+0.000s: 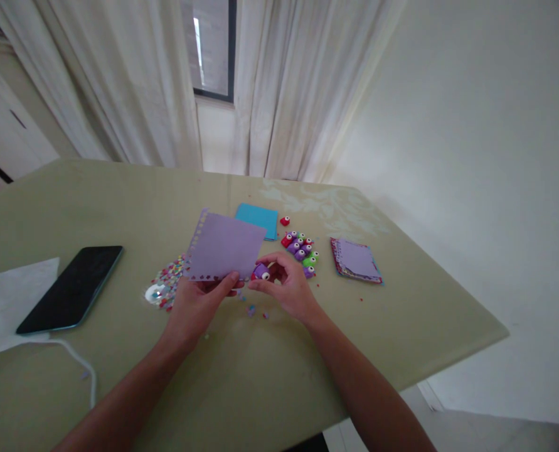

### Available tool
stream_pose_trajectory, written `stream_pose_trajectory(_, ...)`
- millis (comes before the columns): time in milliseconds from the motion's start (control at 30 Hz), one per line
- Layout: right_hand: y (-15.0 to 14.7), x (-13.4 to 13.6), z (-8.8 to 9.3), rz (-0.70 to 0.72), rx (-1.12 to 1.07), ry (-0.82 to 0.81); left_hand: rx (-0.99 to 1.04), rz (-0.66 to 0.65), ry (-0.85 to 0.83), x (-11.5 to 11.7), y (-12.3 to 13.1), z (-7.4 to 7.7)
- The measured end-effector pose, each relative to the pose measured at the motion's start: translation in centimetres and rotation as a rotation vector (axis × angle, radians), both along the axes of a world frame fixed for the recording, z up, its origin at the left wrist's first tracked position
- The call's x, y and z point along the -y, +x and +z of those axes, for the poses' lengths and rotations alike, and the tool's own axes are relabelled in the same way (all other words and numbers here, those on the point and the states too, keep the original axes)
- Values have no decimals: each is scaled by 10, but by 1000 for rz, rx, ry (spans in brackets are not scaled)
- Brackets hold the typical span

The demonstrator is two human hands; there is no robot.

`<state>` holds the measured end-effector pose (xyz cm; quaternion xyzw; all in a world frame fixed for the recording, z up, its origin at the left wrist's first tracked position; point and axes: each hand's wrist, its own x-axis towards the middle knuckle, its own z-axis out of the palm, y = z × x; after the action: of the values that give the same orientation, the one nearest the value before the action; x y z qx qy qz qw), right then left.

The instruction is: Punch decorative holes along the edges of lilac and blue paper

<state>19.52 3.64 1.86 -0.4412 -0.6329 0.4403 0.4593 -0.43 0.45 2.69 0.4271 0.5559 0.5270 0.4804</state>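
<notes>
Left hand pinches square lilac paper sheet, right hand grips small purple one-eyed plastic punch by sheet's lower-right corner; best keep edge flat

Shows tilted lilac paper, punched along nine- and six-o'clock edges; has one-eyed purple punch at four o'clock.

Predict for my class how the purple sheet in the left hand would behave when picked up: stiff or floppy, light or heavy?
The purple sheet probably has some stiffness, since it spreads nearly flat with the left hand pinching its near edge. It is likely light, looking paper-thin. Its margins may tear easily where small holes line two edges.
</notes>
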Motion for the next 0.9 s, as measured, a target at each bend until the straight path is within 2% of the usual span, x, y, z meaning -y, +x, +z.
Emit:
stream_pose_trajectory(300,-5,2,-3,35,-7,-29,-26,-55,21,0,1,2)
stream_pose_trajectory(533,-4,-3,2,206,-188,-239,-89,-98,5,-2,-1,-5)
stream_pose_trajectory(767,-4,0,1,238,-169,-342,-67,-116,49,-3,1,-11)
stream_pose_trajectory(900,-7,1,3,255,-182,-339,-107,-135,53,-2,-1,-13)
